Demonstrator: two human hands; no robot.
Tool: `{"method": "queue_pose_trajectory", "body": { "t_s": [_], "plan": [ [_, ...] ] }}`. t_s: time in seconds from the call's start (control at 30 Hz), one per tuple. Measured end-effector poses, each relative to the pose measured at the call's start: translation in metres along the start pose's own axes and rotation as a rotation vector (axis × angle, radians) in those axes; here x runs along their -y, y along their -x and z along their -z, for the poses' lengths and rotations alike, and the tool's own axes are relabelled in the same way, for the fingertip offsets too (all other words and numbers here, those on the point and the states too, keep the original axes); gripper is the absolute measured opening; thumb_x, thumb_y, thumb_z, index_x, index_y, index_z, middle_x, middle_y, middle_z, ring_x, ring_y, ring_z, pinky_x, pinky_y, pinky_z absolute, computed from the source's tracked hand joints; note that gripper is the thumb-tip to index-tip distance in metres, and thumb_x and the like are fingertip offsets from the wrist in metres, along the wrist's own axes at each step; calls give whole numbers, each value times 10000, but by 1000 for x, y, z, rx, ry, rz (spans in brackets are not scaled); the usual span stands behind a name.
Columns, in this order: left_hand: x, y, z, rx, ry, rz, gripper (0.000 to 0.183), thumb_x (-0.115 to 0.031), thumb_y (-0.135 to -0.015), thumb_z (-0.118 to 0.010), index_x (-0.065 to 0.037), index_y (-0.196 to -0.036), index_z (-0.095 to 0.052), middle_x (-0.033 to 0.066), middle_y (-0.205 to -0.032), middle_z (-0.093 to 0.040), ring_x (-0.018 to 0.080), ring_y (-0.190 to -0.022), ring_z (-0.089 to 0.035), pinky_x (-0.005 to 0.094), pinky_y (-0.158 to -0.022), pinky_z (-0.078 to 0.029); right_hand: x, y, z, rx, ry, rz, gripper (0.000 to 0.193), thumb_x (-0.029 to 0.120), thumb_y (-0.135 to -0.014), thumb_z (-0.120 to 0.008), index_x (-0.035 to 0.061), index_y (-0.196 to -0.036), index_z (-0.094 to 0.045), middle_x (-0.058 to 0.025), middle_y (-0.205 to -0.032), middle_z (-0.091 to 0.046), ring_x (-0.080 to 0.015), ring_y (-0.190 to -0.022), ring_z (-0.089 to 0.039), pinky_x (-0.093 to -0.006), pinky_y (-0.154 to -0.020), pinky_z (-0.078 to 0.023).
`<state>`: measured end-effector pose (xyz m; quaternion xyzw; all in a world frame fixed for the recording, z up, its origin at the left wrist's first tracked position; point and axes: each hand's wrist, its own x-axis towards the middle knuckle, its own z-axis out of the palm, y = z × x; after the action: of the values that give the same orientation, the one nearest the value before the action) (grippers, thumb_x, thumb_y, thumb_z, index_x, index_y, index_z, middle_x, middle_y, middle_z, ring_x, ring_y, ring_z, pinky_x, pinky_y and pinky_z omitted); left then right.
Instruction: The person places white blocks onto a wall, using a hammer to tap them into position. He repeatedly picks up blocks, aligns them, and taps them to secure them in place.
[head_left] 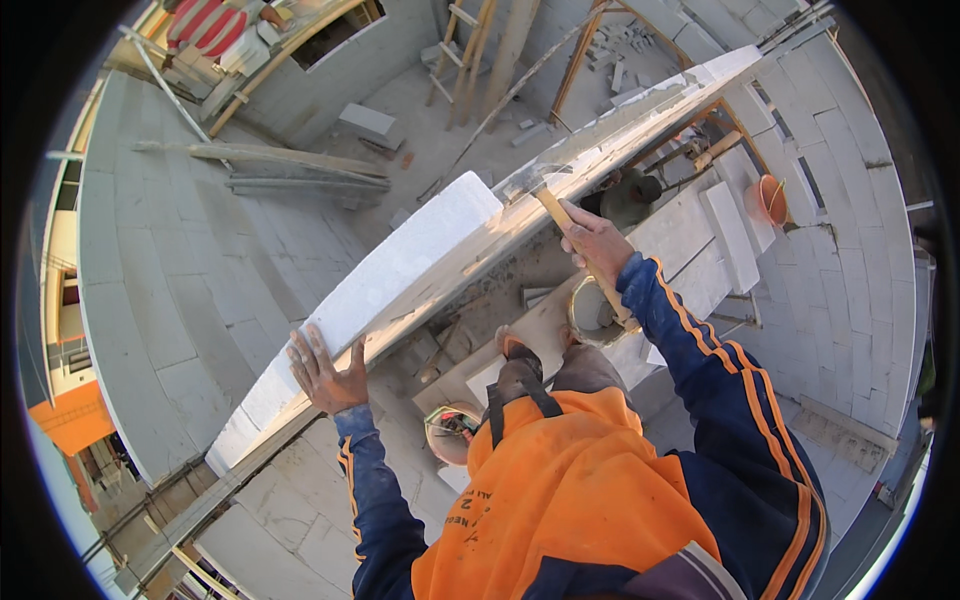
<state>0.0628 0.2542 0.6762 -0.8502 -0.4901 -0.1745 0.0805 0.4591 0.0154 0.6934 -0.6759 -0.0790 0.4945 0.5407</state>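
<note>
My left hand [328, 372] lies with its fingers spread on the near-left part of a long white building block [410, 250], which sits on top of the wall. In my right hand [597, 240] is a hammer [553, 208], gripped around its wooden handle. The hammer's head is slightly blurred and hovers close to the block's far right end; whether it touches cannot be told. Beyond that end, the top of the wall [650, 110] runs on to the upper right.
My feet stand on a plank platform between a bucket of tools [434, 440] and a pale bucket [580, 300]. An orange bucket [768, 200] and a loose block [730, 235] are at right. A person [632, 197] is below; another in a striped shirt [207, 25] is upper left. Planks [290, 160] lean across the wall.
</note>
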Motion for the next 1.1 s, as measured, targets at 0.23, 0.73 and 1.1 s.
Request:
{"method": "queue_pose_trajectory", "body": {
  "t_s": [0.23,0.73,1.1],
  "plan": [
    [-7,-2,10,12,21,-4,955,-562,-702,-837,-216,-1508,-458,81,-1582,-406,341,-1445,-386,484,-1178,-335,-11,15,-6,-12,82,-18,576,184,-1012,-514,149,-1565,-357,-22,-859,-546,-83,-605,-499,-243,-511,-445],
    [-64,-16,-5,39,227,-234,593,-348,-829,-773,-203,-1383,-616,12,-1512,-511,285,-1414,-448,484,-1169,-335,-6,124,-76,-117,838,803,529,60,-894,-612,57,-1417,-539,-163,-1068,-685,-317,-905,-681,-351,-769,-576],
    [-63,-14,-10,20,193,-243,617,-363,-820,-788,-208,-1389,-605,4,-1509,-515,275,-1414,-447,472,-1170,-339,30,85,-109,-56,1158,751,481,138,-880,-607,171,-1360,-589,-150,-973,-606,-342,-730,-651,-434,-614,-572]
  ]
}}
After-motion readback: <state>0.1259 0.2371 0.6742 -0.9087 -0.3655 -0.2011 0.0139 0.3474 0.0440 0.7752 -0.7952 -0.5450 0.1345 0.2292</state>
